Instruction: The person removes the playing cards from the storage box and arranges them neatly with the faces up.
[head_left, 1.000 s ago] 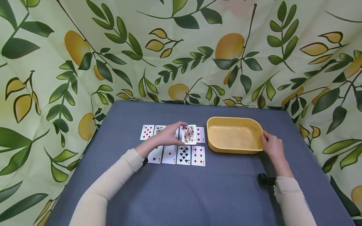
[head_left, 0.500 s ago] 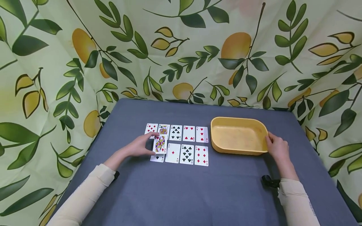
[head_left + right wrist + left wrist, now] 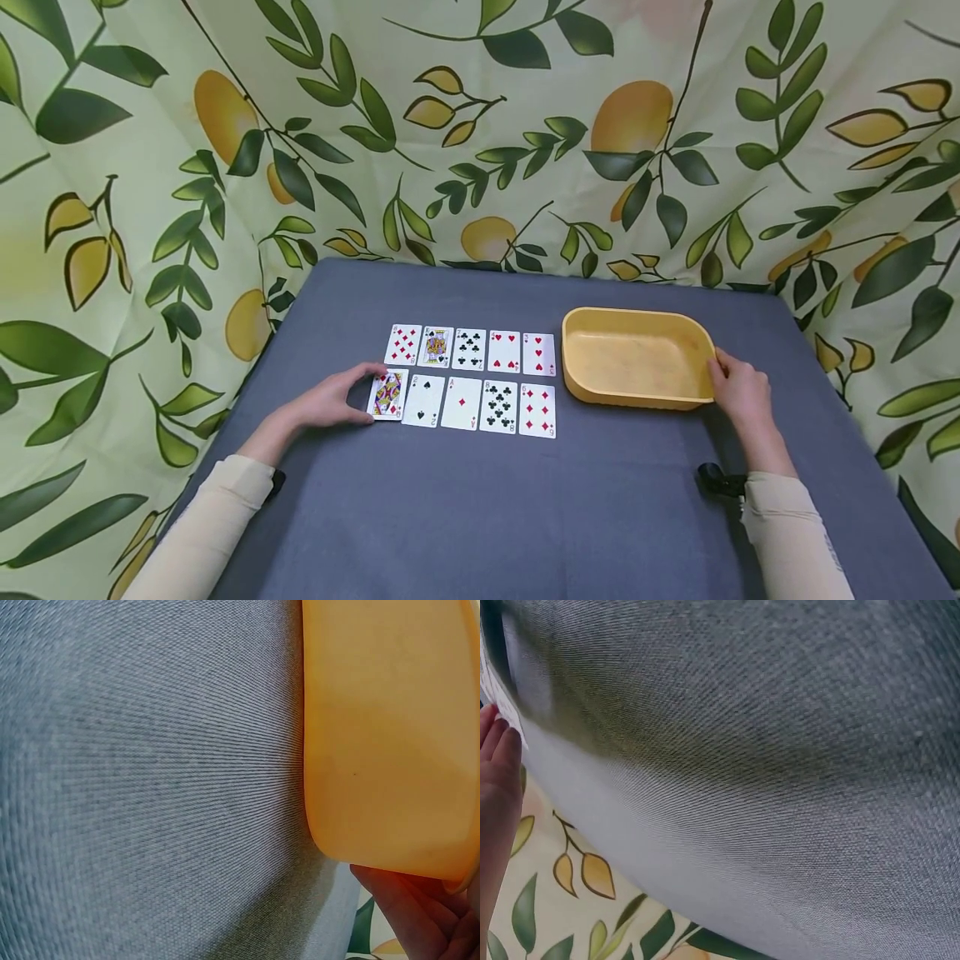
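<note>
In the head view my left hand [image 3: 327,400] holds a queen of diamonds playing card [image 3: 388,395] by its upper and lower left edges. The card is at the left end of the nearer row, beside a two of spades [image 3: 423,401] and an ace of diamonds [image 3: 461,403]. The farther row includes a king [image 3: 435,347] and a three of hearts [image 3: 538,355]. My right hand [image 3: 742,396] grips the right end of a yellow plastic tub [image 3: 637,401]. The right wrist view shows fingers [image 3: 405,907] against the tub's end wall; the left wrist view catches only fingertips and a sliver of card.
A dark blue-grey cloth [image 3: 480,508] covers the table under the cards and tub. Leaf-and-fruit patterned fabric [image 3: 480,125] hangs behind the table and along both sides. The tub stands just right of the two card rows.
My left hand has carried the queen of diamonds from above the farther row, leftward and nearer, to the left end of the nearer row. My right hand stays on the tub.
</note>
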`<state>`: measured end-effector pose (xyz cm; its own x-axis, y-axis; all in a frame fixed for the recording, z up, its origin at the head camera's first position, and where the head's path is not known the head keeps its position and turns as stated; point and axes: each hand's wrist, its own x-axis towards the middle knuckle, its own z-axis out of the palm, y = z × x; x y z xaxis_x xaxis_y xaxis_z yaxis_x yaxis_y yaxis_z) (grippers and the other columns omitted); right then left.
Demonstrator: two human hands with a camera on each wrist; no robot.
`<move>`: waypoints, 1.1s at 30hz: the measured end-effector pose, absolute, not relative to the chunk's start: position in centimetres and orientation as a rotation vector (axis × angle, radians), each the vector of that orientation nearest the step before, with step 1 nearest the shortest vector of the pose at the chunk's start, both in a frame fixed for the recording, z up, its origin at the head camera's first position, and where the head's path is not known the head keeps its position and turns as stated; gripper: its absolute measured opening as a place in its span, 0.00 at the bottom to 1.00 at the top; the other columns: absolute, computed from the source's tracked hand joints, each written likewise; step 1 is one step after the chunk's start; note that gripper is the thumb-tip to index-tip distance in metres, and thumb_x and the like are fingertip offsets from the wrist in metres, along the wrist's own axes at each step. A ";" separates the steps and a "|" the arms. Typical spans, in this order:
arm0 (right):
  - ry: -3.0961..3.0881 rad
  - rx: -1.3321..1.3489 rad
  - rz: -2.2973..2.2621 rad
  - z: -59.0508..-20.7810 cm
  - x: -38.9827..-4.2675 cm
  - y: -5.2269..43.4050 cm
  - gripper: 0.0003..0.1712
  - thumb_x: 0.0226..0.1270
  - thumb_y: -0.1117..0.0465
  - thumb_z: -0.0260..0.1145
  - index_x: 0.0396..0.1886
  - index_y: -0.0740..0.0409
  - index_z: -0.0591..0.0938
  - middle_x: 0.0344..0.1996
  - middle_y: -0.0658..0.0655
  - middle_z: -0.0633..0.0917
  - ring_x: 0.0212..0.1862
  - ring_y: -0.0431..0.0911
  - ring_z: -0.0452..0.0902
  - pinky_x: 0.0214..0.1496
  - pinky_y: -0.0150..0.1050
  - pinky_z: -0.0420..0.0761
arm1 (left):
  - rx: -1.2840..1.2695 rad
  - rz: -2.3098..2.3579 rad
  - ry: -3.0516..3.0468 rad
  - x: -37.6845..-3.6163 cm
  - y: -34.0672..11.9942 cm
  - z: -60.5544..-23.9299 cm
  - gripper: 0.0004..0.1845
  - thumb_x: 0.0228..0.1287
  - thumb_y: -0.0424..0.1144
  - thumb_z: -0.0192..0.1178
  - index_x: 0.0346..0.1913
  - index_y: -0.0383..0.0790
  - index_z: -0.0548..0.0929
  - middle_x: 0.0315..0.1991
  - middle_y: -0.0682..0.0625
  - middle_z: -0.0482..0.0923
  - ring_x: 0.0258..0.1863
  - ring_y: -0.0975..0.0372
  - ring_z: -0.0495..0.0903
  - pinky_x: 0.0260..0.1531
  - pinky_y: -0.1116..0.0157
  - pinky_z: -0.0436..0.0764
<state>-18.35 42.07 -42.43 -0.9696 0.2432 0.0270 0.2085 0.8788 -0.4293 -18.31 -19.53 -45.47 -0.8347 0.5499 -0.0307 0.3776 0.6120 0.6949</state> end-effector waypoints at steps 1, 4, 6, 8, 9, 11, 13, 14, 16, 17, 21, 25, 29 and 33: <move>-2.971 -0.362 0.665 -42.4 -18.4 42.1 0.28 0.79 0.57 0.49 0.67 0.73 0.66 0.54 0.81 0.73 0.38 0.64 0.73 0.31 0.47 0.73 | 0.757 1.033 2.594 -18.3 -19.6 -45.5 0.38 0.48 0.33 0.75 0.64 0.36 0.70 0.62 0.38 0.72 0.64 0.45 0.67 0.63 0.44 0.64; -2.979 -0.370 0.671 -42.5 -18.5 42.1 0.28 0.79 0.57 0.49 0.67 0.73 0.66 0.55 0.81 0.73 0.38 0.64 0.73 0.29 0.45 0.72 | 0.743 1.011 2.581 -18.4 -19.9 -45.7 0.38 0.49 0.33 0.75 0.64 0.36 0.70 0.62 0.38 0.71 0.64 0.44 0.67 0.63 0.44 0.64; -2.981 -0.368 0.671 -42.5 -18.5 42.2 0.28 0.79 0.57 0.49 0.67 0.73 0.66 0.55 0.81 0.73 0.38 0.64 0.73 0.28 0.43 0.71 | 0.745 1.004 2.568 -18.4 -20.0 -45.7 0.38 0.49 0.33 0.74 0.65 0.36 0.70 0.63 0.38 0.71 0.64 0.44 0.66 0.63 0.44 0.63; -2.981 -0.360 0.674 -42.5 -18.5 42.2 0.28 0.78 0.57 0.49 0.67 0.73 0.66 0.55 0.81 0.73 0.38 0.64 0.73 0.28 0.43 0.71 | 0.740 0.997 2.558 -18.4 -20.0 -45.8 0.38 0.50 0.33 0.74 0.65 0.35 0.69 0.63 0.37 0.70 0.65 0.44 0.66 0.63 0.44 0.63; -2.981 -0.357 0.675 -42.4 -18.5 42.2 0.28 0.78 0.57 0.49 0.67 0.74 0.65 0.55 0.81 0.73 0.38 0.64 0.73 0.28 0.42 0.71 | 0.740 0.993 2.555 -18.5 -20.0 -45.8 0.38 0.50 0.33 0.74 0.65 0.35 0.69 0.64 0.37 0.70 0.65 0.44 0.66 0.63 0.44 0.63; -2.984 -0.357 0.684 -42.4 -18.5 42.2 0.28 0.79 0.57 0.49 0.67 0.74 0.65 0.55 0.81 0.73 0.37 0.63 0.73 0.26 0.42 0.71 | 0.739 0.992 2.549 -18.5 -19.9 -45.8 0.38 0.50 0.32 0.74 0.66 0.34 0.69 0.64 0.37 0.69 0.65 0.44 0.66 0.63 0.44 0.63; -2.987 -0.360 0.693 -42.4 -18.5 42.2 0.28 0.79 0.56 0.49 0.68 0.74 0.65 0.55 0.81 0.73 0.36 0.62 0.73 0.25 0.40 0.70 | 0.735 0.988 2.545 -18.5 -19.9 -45.8 0.38 0.50 0.32 0.73 0.66 0.35 0.69 0.64 0.37 0.70 0.65 0.44 0.66 0.63 0.44 0.63; -2.988 -0.365 0.698 -42.4 -18.5 42.2 0.28 0.79 0.56 0.49 0.68 0.74 0.64 0.55 0.81 0.73 0.35 0.62 0.73 0.24 0.39 0.70 | 0.735 0.992 2.540 -18.5 -19.8 -45.8 0.38 0.50 0.32 0.73 0.65 0.35 0.69 0.64 0.37 0.70 0.65 0.44 0.66 0.63 0.44 0.63; -2.988 -0.367 0.699 -42.4 -18.4 42.2 0.28 0.79 0.56 0.49 0.68 0.74 0.64 0.54 0.81 0.74 0.34 0.61 0.73 0.23 0.38 0.70 | 0.729 0.996 2.529 -18.5 -19.7 -45.7 0.38 0.50 0.31 0.73 0.65 0.35 0.69 0.64 0.37 0.69 0.64 0.43 0.66 0.63 0.44 0.63; -2.986 -0.364 0.698 -42.4 -18.4 42.2 0.28 0.79 0.56 0.49 0.68 0.74 0.64 0.53 0.81 0.74 0.33 0.60 0.73 0.23 0.38 0.70 | 0.724 0.995 2.525 -18.5 -19.7 -45.7 0.38 0.50 0.31 0.73 0.65 0.35 0.69 0.64 0.37 0.69 0.64 0.43 0.66 0.63 0.44 0.63; -2.975 -0.348 0.688 -42.5 -18.2 42.1 0.28 0.79 0.57 0.49 0.67 0.74 0.65 0.51 0.80 0.76 0.31 0.59 0.73 0.23 0.39 0.69 | 0.705 0.991 2.516 -18.6 -19.8 -45.8 0.38 0.49 0.31 0.73 0.66 0.35 0.69 0.64 0.37 0.69 0.64 0.44 0.66 0.63 0.44 0.63; -2.965 -0.335 0.671 -42.4 -18.0 42.1 0.28 0.78 0.57 0.49 0.67 0.74 0.66 0.51 0.81 0.75 0.32 0.60 0.73 0.24 0.39 0.68 | 0.714 0.984 2.518 -18.8 -19.8 -46.1 0.39 0.49 0.32 0.73 0.66 0.35 0.69 0.64 0.37 0.68 0.65 0.44 0.65 0.63 0.44 0.62; -2.958 -0.334 0.666 -42.5 -18.0 42.1 0.27 0.78 0.57 0.48 0.67 0.74 0.67 0.50 0.80 0.76 0.31 0.59 0.73 0.25 0.39 0.67 | 0.715 0.982 2.512 -18.9 -19.8 -46.2 0.39 0.50 0.33 0.74 0.66 0.36 0.68 0.65 0.37 0.67 0.66 0.43 0.64 0.63 0.43 0.62; -2.960 -0.339 0.689 -42.6 -18.0 42.1 0.28 0.79 0.56 0.48 0.67 0.73 0.66 0.48 0.79 0.77 0.28 0.56 0.72 0.23 0.39 0.67 | 0.711 0.981 2.513 -18.8 -19.8 -46.1 0.41 0.50 0.33 0.73 0.68 0.35 0.67 0.67 0.36 0.66 0.67 0.43 0.63 0.64 0.43 0.62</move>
